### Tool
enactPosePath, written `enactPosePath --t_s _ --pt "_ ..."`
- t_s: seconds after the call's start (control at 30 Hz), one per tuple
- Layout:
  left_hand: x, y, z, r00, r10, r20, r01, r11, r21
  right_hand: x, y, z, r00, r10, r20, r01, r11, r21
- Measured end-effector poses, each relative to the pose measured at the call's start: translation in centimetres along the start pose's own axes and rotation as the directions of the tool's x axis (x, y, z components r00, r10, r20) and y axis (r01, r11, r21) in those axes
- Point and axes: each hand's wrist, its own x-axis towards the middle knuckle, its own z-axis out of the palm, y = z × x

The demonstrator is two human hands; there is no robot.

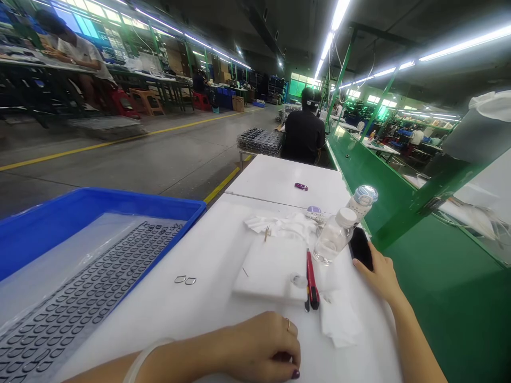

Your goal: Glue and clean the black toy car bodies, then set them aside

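Note:
My left hand [265, 346] rests on the white table with its fingers loosely curled and nothing visible in them. At the table's right edge my right hand [381, 274] grips a black phone [360, 247], thumb on its near side. A red utility knife [312, 282] lies between my hands, beside a white foam block [273, 266] that carries a thin pin and wooden picks [266, 233]. White tissue [339, 319] lies nearer me. Just left of the phone stand a clear bottle [334, 239] and a second bottle with a blue-white cap [363, 201]. Two D-shaped rings [186, 280] lie on the left.
A blue tray [175, 201] at left holds rows of many D-shaped rings [99, 276]. A green partition [435, 298] borders the table on the right. Farther off are a purple object [301, 186], a seated person in black [304, 130] and stacked trays [259, 140].

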Motion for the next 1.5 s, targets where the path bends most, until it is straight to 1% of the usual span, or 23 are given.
enactPosePath --t_s 0.27,0.5,0.63,0.97,1.2,1.37,1.5 --pt "0.01 -0.15 -0.06 1.000 0.029 -0.006 -0.029 1.000 0.006 -0.09 -0.55 -0.51 1.000 0.005 0.031 -0.005 1.000 -0.010" --pt "-0.05 -0.18 0.01 1.000 0.009 0.004 -0.009 1.000 0.017 -0.14 -0.72 -0.69 0.999 0.005 0.035 -0.005 1.000 0.001" --pt "-0.09 -0.22 0.01 1.000 0.026 -0.007 -0.026 0.999 0.020 -0.17 -0.73 -0.81 0.998 0.019 0.057 -0.019 1.000 -0.008" --pt "-0.05 -0.07 -0.07 1.000 0.006 -0.001 -0.006 1.000 0.031 -0.06 -0.61 -0.67 0.999 0.005 0.042 -0.003 1.000 -0.027" --pt "0.03 -0.08 -0.17 0.999 0.043 -0.003 -0.043 0.999 0.024 -0.13 -0.82 -0.88 0.997 0.028 0.074 -0.026 0.999 -0.030" --pt "0.03 -0.14 -0.19 0.998 0.065 -0.008 -0.065 0.998 0.019 -0.11 -0.82 -0.83 0.998 0.012 0.058 -0.010 0.999 -0.038" --pt "-0.01 -0.08 -0.16 0.998 0.061 -0.013 -0.060 0.998 0.021 -0.04 -0.63 -0.66 0.999 0.000 0.045 0.002 0.999 -0.044"
